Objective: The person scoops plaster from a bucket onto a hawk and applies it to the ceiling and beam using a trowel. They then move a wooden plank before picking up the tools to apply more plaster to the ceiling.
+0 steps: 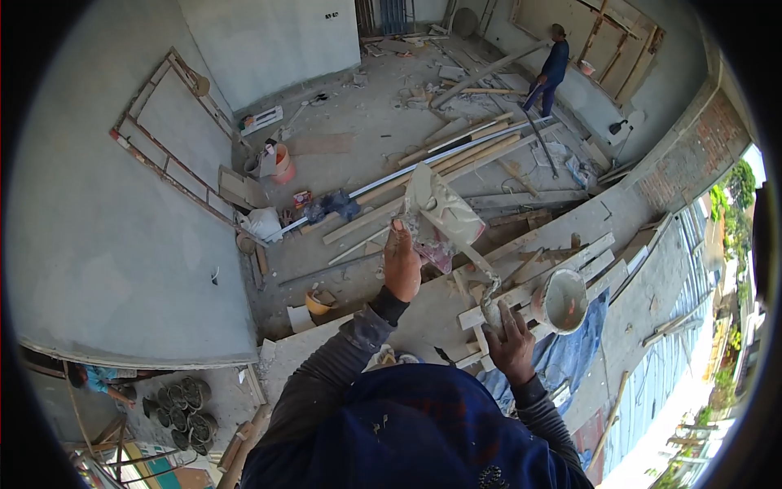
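My left hand [403,262] is closed at the near edge of a mortar-smeared board [418,189], thumb pointing up; reddish material shows just beyond the fingers. Its fingers are partly hidden. My right hand [513,344] grips the mortar-caked handle of a trowel [490,310], whose shank runs up and left toward the board. The trowel's blade overlaps the board in this view, with grey mortar around it. Right beside my right hand stands a bucket [538,306] with grey material inside.
Planks [582,259] and a blue tarp [582,342] lie around the bucket. Below, long poles [472,155] cross the debris-strewn floor. Another person [555,69] stands at the far right. A yellow helmet [320,303] and several dark buckets [199,395] lie to the left.
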`<state>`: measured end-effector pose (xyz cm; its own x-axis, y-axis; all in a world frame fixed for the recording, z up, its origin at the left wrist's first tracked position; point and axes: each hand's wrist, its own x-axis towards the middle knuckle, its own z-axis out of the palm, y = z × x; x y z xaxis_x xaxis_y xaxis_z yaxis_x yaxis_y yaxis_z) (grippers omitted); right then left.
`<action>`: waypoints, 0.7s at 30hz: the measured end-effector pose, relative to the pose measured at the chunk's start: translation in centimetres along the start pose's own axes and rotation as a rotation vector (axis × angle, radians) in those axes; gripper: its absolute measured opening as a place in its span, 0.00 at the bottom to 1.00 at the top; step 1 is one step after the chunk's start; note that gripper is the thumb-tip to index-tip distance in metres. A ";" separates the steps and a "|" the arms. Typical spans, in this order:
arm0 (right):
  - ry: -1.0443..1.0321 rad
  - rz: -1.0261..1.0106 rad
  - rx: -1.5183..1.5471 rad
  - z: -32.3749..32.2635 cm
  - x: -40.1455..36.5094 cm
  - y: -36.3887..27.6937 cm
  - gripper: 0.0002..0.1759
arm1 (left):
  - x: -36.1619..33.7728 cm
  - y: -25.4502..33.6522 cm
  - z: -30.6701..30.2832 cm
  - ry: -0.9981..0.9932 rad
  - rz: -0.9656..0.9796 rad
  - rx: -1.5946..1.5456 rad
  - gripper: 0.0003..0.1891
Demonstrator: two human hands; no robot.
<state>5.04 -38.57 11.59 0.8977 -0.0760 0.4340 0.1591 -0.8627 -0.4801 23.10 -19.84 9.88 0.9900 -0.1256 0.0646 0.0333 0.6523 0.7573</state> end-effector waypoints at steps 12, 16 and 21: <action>-0.030 0.074 0.081 0.0 -0.1 -2.0 0.29 | -1.5 -1.0 -1.4 0.048 0.173 0.274 0.26; -0.025 -0.032 0.073 1.2 -3.0 -1.1 0.29 | -1.2 -1.4 -3.2 0.017 0.507 0.933 0.24; -0.016 -0.018 0.015 2.4 -2.6 -1.4 0.30 | -1.4 0.7 -0.2 0.048 0.047 -0.167 0.24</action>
<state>3.46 -36.02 9.31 0.9012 -0.0525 0.4302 0.1810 -0.8564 -0.4836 21.81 -19.07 10.20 0.9963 -0.0590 0.0629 0.0056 0.7723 0.6353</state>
